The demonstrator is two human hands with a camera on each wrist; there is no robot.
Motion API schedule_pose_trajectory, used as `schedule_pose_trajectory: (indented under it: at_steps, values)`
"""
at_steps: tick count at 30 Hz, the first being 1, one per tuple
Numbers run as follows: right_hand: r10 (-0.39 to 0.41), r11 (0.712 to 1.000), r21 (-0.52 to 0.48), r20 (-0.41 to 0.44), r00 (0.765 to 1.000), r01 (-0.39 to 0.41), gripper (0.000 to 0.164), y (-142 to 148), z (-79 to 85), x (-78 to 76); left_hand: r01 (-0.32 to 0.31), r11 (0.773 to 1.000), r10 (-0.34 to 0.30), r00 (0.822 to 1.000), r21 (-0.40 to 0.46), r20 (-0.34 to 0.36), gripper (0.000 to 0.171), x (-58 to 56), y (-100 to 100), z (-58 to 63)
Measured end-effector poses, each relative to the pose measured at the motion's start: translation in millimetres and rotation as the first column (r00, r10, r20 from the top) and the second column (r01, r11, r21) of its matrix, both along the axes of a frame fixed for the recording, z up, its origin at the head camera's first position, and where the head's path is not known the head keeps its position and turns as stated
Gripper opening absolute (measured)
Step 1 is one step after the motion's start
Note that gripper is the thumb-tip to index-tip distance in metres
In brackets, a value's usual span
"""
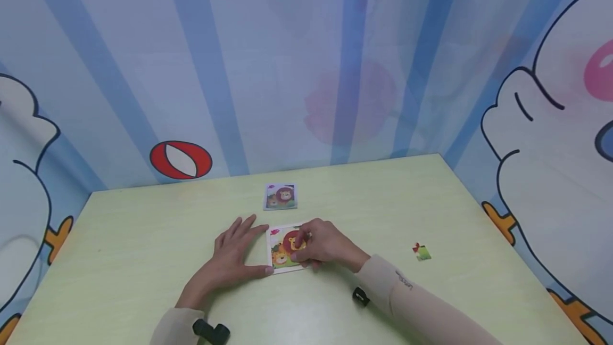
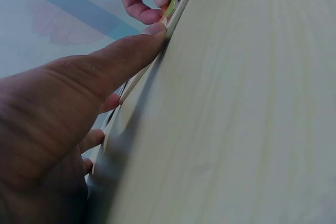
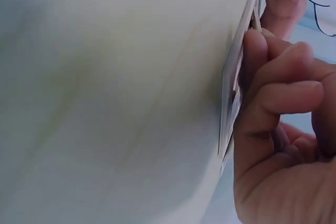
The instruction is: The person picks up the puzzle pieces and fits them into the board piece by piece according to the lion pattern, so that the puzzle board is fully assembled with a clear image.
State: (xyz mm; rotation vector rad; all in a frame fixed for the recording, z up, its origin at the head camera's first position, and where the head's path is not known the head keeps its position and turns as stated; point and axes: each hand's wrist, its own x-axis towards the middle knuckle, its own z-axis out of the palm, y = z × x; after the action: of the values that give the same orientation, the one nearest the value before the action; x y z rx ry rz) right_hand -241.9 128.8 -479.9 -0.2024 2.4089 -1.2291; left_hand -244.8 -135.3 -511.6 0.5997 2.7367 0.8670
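A small square picture puzzle with a lion and a white border lies on the table in front of the person. My left hand is spread at its left side, thumb and fingertips on the border. Over the puzzle's right part is my right hand, covering some of the picture. Its thumb and fingers pinch a thin puzzle piece, which stands tilted up from the puzzle beside the left thumb in the left wrist view. The right wrist view shows the right fingers curled close along the puzzle's edge.
Behind the puzzle lies a square card with a similar lion picture. One loose red and green puzzle piece lies to the right on the pale table. A printed cloth backdrop rises behind the table's far edge.
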Motion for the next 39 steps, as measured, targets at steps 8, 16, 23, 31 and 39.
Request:
schedule_pose_trajectory:
  at_steps: [8,16,23,31,39]
  values:
    - [-0.01,1.0,0.024,-0.04,0.999,0.01,0.024,-0.8,-1.8,1.0,0.002,1.0,-0.002,1.0,-0.004,-0.001,0.096,-0.2,0.7,-1.3]
    - [-0.015,1.0,0.016,-0.01,1.0,0.015,0.024,-0.5,-1.2,1.7,0.004,1.0,-0.004,1.0,0.002,0.005,0.096,-1.6,0.3,-2.0]
    - [-0.016,1.0,-0.004,0.006,1.0,0.016,0.024,2.0,-2.2,2.2,0.001,1.0,-0.001,1.0,0.002,0.004,0.097,-1.6,0.1,-3.6]
    - [-0.055,0.995,-0.084,0.007,0.998,0.055,0.022,29.8,4.1,0.5,-0.001,1.0,0.001,1.0,-0.001,0.014,0.097,-1.2,1.0,-3.5]
    - [-0.09,0.992,-0.091,-0.025,0.996,0.088,0.039,84.6,25.0,1.8,-0.001,1.0,0.001,1.0,-0.002,0.006,0.097,-0.1,0.7,-1.8]
